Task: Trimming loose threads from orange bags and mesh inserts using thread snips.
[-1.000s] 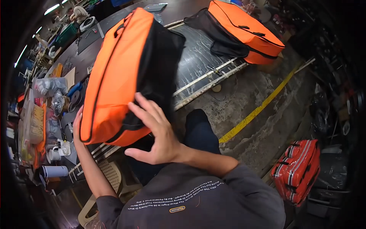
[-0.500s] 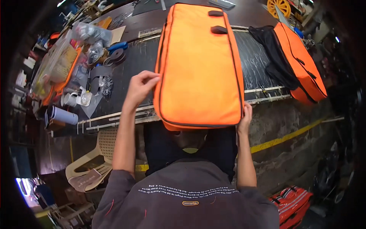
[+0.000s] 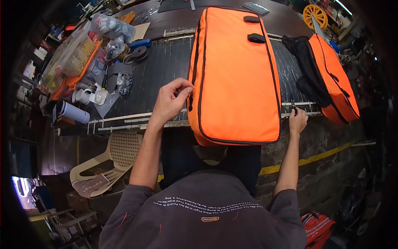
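I had the orange bag point(image 3: 238, 83) on the worktop point(image 3: 161, 68), its near end jutting past the front edge. The left hand point(image 3: 172, 99) was drawn into a pinch by the bag's left side; whether it held anything, I couldn't tell. The right hand point(image 3: 297, 120) gripped a small dark tool point(image 3: 294, 109). An orange-and-black bag point(image 3: 336, 79) lay farther right.

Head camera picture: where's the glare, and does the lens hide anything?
Head view: pale, streaky glare shows on the dark table covering right of the large orange bag; in the head view, a bright patch at lower left looks washed out; the head view's fisheye rim falls to black, hiding the corners, while the bag looks fairly crisp.
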